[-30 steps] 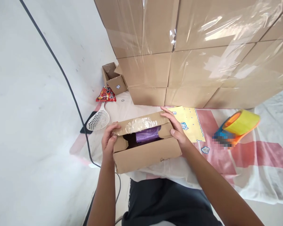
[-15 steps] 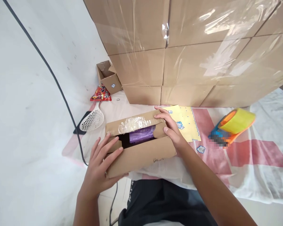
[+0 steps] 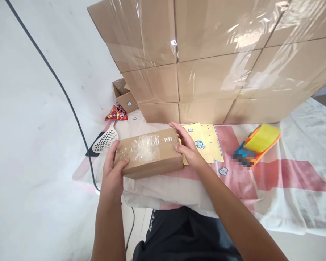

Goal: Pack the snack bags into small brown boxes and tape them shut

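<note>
The box (image 3: 149, 156) lay closed on the cloth-covered surface (image 3: 288, 188), flaps down, with crinkled clear tape across its top; no writing on it could be read. The left hand (image 3: 112, 172) gripped the box's left end, thumb on the top edge and fingers wrapped round the side. The right hand (image 3: 188, 146) clasped the box's right end, fingers spread over the far corner and thumb on the near side.

Just right of the box, partly under the right hand, lay a yellow sheet (image 3: 206, 141) with small blue-and-white stickers whose print was too small to read. Further right of the box sat a tape dispenser (image 3: 256, 145) with a yellow roll; its blue part was blurred. Behind the box rose a stack of cartons (image 3: 206, 65) wrapped in clear film. Left of the box lay a white slotted scoop (image 3: 105, 140), and beyond it a red snack packet (image 3: 116, 113) with illegible lettering and a small open carton (image 3: 124, 95). A black cable (image 3: 70, 105) ran down the wall left of the box.
</note>
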A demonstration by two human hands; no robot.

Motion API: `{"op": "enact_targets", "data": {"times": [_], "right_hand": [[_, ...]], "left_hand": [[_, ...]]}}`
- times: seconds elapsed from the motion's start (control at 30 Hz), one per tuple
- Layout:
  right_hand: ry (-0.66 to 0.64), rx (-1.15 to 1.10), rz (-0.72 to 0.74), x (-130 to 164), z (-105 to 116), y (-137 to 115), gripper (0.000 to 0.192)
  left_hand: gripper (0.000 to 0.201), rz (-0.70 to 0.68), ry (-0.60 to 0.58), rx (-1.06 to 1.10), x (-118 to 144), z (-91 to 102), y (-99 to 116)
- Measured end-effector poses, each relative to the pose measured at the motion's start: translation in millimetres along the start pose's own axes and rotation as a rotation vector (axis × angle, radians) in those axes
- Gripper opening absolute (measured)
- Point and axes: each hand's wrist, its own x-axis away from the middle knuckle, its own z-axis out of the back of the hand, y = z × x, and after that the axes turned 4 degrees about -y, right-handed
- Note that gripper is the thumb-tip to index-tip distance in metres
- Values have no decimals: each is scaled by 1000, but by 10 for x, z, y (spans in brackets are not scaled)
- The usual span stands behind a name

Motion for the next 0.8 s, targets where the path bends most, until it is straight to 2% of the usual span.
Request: {"op": "enact_targets", "data": {"times": [0.2, 0.3, 0.37, 0.47, 0.5, 0.57, 0.6, 0.67, 0.73, 0.8], "right_hand": [[6, 7, -108, -32, -20, -25, 79], [26, 70, -87, -80, -58, -50, 74], [98, 161, -66, -52, -75, -142, 64], [313, 350, 15, 212, 21, -402, 48], [425, 418, 67, 364, 111, -497, 42], [718, 572, 153, 708, 394, -648, 33], [926, 617, 182, 872, 582, -693, 31], [1195, 682, 150, 1119, 997, -713, 34], [1299, 559, -44, 1217, 1367, -668, 30], [1253, 464, -249, 1191, 1591, -603, 23]], "left_hand": [[70, 41, -11, 20, -15, -31, 29], [62, -25, 13, -1, -15, -41, 5], [48, -152, 65, -111, 14, -41, -17], [33, -511, 198, -428, 117, -42, -26], [32, -647, 210, -549, 163, -48, -22], [33, -864, 137, -770, 254, -74, -12], [36, -928, 71, -861, 289, -93, -9], [41, -992, -40, -993, 317, -131, -14], [42, -1038, -72, -1053, 268, -148, -41], [39, -1082, -69, -1057, 141, -131, -89]]}}
